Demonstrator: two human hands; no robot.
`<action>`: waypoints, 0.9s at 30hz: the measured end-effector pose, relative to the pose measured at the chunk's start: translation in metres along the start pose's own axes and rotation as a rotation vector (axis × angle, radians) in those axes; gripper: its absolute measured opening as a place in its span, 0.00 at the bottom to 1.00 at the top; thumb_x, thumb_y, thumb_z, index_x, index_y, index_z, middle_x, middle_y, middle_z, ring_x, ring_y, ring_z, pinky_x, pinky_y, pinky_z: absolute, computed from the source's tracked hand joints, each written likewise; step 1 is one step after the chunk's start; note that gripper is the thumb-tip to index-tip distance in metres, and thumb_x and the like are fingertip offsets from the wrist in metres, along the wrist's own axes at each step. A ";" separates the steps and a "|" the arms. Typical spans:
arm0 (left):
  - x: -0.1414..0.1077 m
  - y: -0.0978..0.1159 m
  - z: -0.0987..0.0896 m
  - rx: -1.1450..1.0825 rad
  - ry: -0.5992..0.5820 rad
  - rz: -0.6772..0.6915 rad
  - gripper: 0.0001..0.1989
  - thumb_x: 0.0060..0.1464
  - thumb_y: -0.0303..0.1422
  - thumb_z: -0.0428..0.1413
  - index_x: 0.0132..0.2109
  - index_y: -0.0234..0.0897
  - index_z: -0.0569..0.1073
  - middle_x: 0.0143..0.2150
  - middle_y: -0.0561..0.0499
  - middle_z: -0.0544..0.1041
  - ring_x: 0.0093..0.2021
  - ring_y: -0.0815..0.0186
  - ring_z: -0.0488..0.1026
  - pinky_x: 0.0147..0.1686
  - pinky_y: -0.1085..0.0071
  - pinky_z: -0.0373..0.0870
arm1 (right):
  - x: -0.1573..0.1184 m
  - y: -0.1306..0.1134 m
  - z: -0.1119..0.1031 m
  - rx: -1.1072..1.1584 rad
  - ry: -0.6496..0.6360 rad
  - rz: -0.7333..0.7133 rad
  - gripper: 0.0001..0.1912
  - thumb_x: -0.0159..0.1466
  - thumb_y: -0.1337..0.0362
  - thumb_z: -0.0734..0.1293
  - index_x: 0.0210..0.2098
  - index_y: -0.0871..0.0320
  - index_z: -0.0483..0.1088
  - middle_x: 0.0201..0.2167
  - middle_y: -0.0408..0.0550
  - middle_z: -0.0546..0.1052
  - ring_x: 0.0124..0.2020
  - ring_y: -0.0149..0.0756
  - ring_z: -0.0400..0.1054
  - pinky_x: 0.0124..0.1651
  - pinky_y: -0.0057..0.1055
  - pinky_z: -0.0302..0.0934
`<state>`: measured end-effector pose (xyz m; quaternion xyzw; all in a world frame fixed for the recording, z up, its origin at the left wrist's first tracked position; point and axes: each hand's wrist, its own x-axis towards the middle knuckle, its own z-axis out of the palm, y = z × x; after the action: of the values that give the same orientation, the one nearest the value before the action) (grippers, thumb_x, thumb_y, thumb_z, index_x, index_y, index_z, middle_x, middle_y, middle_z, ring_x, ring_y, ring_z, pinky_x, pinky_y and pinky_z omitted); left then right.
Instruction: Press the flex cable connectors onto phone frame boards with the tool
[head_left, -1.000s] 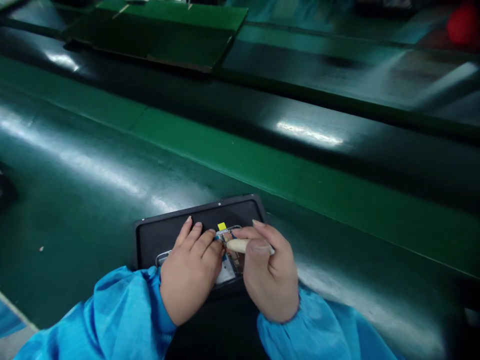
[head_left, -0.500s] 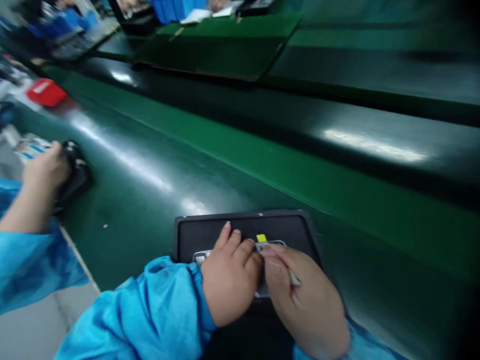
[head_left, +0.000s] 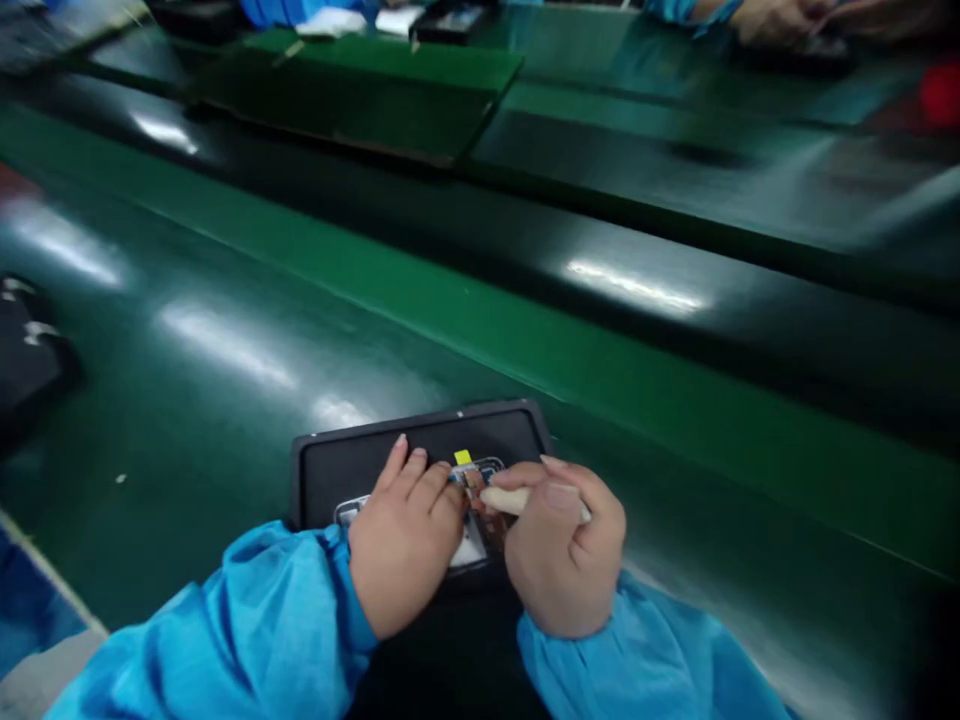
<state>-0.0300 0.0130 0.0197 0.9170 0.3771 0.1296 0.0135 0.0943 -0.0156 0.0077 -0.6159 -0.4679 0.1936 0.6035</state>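
Green board (head_left: 375, 105) beyond black tray (head_left: 326, 475); left hand (head_left: 409, 540) spread over device (head_left: 470, 547); right hand (head_left: 566, 545) pinching pale stick (head_left: 508, 499).

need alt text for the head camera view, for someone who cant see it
A person's right hand holds a pale stick-like tool at an opened electronic device on a rimmed black tray, while the left hand lies over the device. A green work surface surrounds the tray.
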 end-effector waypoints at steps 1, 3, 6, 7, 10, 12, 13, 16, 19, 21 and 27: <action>0.000 -0.001 -0.001 -0.002 -0.007 0.003 0.12 0.55 0.27 0.45 0.38 0.32 0.74 0.40 0.46 0.74 0.44 0.55 0.69 0.51 0.48 0.60 | -0.002 0.001 0.000 0.028 0.001 0.004 0.08 0.64 0.66 0.57 0.43 0.54 0.60 0.30 0.42 0.71 0.29 0.33 0.67 0.34 0.33 0.64; 0.001 -0.002 -0.003 -0.010 -0.014 0.002 0.12 0.55 0.27 0.46 0.38 0.32 0.74 0.40 0.45 0.74 0.44 0.54 0.69 0.50 0.49 0.61 | -0.003 0.001 0.000 0.056 -0.024 0.001 0.09 0.64 0.67 0.57 0.44 0.53 0.60 0.30 0.41 0.71 0.30 0.32 0.67 0.33 0.32 0.64; 0.001 -0.002 -0.004 -0.013 0.001 0.011 0.12 0.55 0.27 0.46 0.38 0.31 0.74 0.39 0.44 0.74 0.44 0.54 0.70 0.49 0.49 0.62 | -0.001 -0.001 0.000 0.048 -0.072 -0.026 0.11 0.64 0.68 0.57 0.45 0.52 0.59 0.31 0.41 0.71 0.30 0.30 0.67 0.33 0.29 0.64; 0.001 -0.002 -0.004 -0.011 0.006 0.015 0.12 0.55 0.27 0.45 0.38 0.31 0.74 0.39 0.44 0.75 0.44 0.55 0.70 0.49 0.49 0.62 | 0.000 -0.002 0.000 0.035 -0.091 -0.038 0.10 0.63 0.68 0.57 0.45 0.52 0.60 0.31 0.40 0.71 0.31 0.30 0.67 0.34 0.28 0.64; 0.001 -0.002 -0.003 -0.006 0.018 0.022 0.13 0.55 0.27 0.45 0.38 0.31 0.74 0.39 0.44 0.75 0.43 0.55 0.70 0.50 0.49 0.62 | 0.003 -0.004 0.000 -0.005 -0.156 -0.075 0.08 0.63 0.69 0.58 0.42 0.52 0.61 0.31 0.40 0.71 0.34 0.30 0.67 0.38 0.28 0.63; 0.000 -0.002 -0.003 -0.009 0.015 0.023 0.13 0.55 0.26 0.45 0.39 0.30 0.74 0.39 0.43 0.75 0.43 0.55 0.70 0.49 0.48 0.62 | 0.004 -0.004 0.000 -0.019 -0.182 -0.097 0.08 0.63 0.69 0.58 0.40 0.52 0.62 0.31 0.39 0.71 0.35 0.30 0.67 0.39 0.28 0.62; 0.000 -0.001 -0.002 -0.012 0.008 0.025 0.13 0.55 0.26 0.45 0.39 0.29 0.74 0.39 0.43 0.75 0.44 0.55 0.70 0.49 0.48 0.62 | 0.004 -0.005 0.000 -0.027 -0.188 -0.106 0.08 0.63 0.69 0.58 0.40 0.52 0.62 0.31 0.39 0.71 0.35 0.30 0.67 0.39 0.28 0.62; 0.000 -0.001 -0.002 -0.017 0.000 0.030 0.14 0.55 0.26 0.45 0.40 0.29 0.73 0.39 0.42 0.74 0.44 0.53 0.69 0.50 0.48 0.62 | 0.005 -0.005 0.000 -0.048 -0.180 -0.120 0.08 0.63 0.69 0.58 0.40 0.52 0.62 0.31 0.40 0.71 0.34 0.30 0.67 0.38 0.28 0.62; 0.001 -0.002 -0.002 -0.016 0.012 0.028 0.15 0.56 0.27 0.43 0.40 0.28 0.73 0.39 0.42 0.74 0.43 0.53 0.69 0.49 0.48 0.62 | 0.008 -0.008 0.000 -0.112 -0.215 -0.144 0.06 0.63 0.67 0.57 0.38 0.54 0.63 0.30 0.41 0.71 0.32 0.31 0.68 0.36 0.28 0.63; 0.001 -0.003 -0.002 -0.018 0.029 0.034 0.16 0.56 0.27 0.41 0.40 0.28 0.73 0.38 0.42 0.74 0.43 0.53 0.70 0.48 0.48 0.64 | 0.011 -0.013 0.002 -0.216 -0.274 -0.182 0.06 0.64 0.65 0.56 0.34 0.56 0.64 0.28 0.43 0.71 0.30 0.33 0.68 0.34 0.29 0.64; 0.001 -0.005 -0.004 -0.008 0.046 0.085 0.18 0.57 0.26 0.39 0.42 0.26 0.72 0.36 0.41 0.74 0.41 0.53 0.70 0.47 0.49 0.65 | 0.021 -0.025 0.012 -0.436 -0.291 -0.378 0.15 0.65 0.62 0.52 0.28 0.60 0.64 0.23 0.49 0.71 0.25 0.36 0.67 0.29 0.30 0.64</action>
<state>-0.0336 0.0169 0.0236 0.9289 0.3375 0.1527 0.0028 0.0864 0.0047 0.0350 -0.5989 -0.6858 0.0593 0.4093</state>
